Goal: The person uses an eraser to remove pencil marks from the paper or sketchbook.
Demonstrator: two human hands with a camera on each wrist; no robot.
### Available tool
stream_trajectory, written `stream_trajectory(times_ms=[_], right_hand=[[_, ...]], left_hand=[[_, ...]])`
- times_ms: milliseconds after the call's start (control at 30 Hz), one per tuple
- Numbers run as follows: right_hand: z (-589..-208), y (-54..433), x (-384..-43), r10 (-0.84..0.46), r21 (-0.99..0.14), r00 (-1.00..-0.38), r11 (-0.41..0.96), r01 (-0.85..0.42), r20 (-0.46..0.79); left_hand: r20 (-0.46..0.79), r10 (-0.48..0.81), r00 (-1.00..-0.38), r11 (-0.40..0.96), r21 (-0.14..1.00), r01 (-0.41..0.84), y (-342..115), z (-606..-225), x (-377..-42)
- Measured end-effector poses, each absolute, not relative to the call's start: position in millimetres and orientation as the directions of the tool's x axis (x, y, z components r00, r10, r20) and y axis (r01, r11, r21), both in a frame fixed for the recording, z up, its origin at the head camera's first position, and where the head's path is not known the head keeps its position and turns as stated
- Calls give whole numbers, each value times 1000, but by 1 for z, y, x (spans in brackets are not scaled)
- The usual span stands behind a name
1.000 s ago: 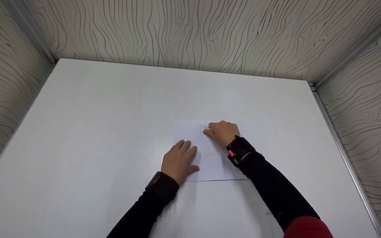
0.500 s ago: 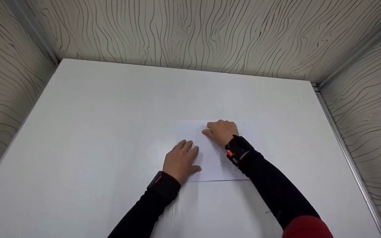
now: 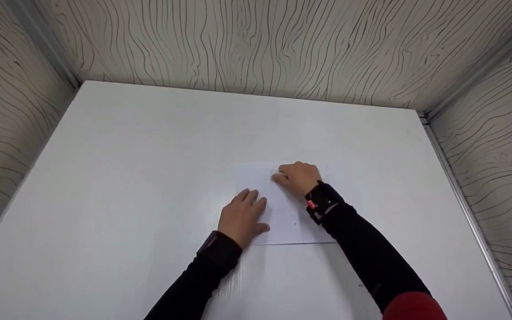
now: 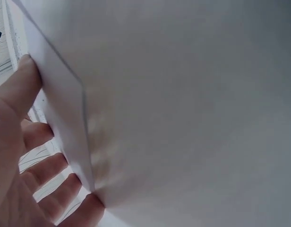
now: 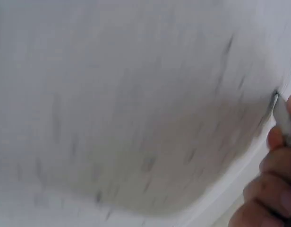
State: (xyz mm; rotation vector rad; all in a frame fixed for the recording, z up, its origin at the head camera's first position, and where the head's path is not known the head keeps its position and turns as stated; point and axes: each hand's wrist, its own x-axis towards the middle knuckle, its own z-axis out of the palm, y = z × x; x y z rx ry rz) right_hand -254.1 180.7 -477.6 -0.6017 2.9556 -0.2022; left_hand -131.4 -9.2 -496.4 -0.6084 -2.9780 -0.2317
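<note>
A white sheet of paper (image 3: 282, 229) lies on the white table, with faint pencil lines (image 3: 268, 174) near its top edge. My left hand (image 3: 242, 218) rests spread over the sheet's left side; in the left wrist view its fingertips press along the paper's edge. Over the upper part of the paper, my right hand (image 3: 300, 178) is bent down beside the pencil lines. The right wrist view shows its fingers gripping a pale eraser (image 5: 284, 122) with a darkened tip against the paper. Dark crumbs, blurred into streaks, are scattered across the sheet there. The head view hides the eraser behind the fingers.
The white table (image 3: 149, 146) extends around the paper on all sides. Wood-grain patterned panels (image 3: 247, 44) stand behind it and at both sides. A small dark mark (image 3: 361, 285) lies near the right forearm.
My right hand shifts slightly left and then back right over the pencil lines, still gripping the eraser. Small specks on the paper change position. The left hand stays in place on the sheet.
</note>
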Motion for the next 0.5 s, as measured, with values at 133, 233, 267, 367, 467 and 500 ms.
stream_trajectory(times_ms=[133, 233, 267, 367, 467, 500], right_hand=[[-480, 176, -256, -395, -143, -914, 914, -380, -95], [-482, 181, -265, -328, -94, -943, 942, -323, -55], [-482, 184, -268, -311, -85, -949, 948, -307, -46], [-480, 188, -270, -287, -52, -957, 957, -285, -44], [-479, 183, -265, -331, -48, -941, 943, -328, -66], [-478, 179, -263, -361, -50, -929, 932, -358, -81]], left_hand=[[128, 377, -917, 911, 125, 392, -12, -494, -133], [101, 370, -924, 916, 125, 381, -12, -494, -132], [92, 368, -925, 917, 129, 378, -11, -494, -132], [78, 374, -924, 914, 140, 381, -9, -495, -130], [95, 382, -919, 908, 145, 392, -8, -497, -129], [102, 382, -919, 907, 147, 394, -8, -497, -128]])
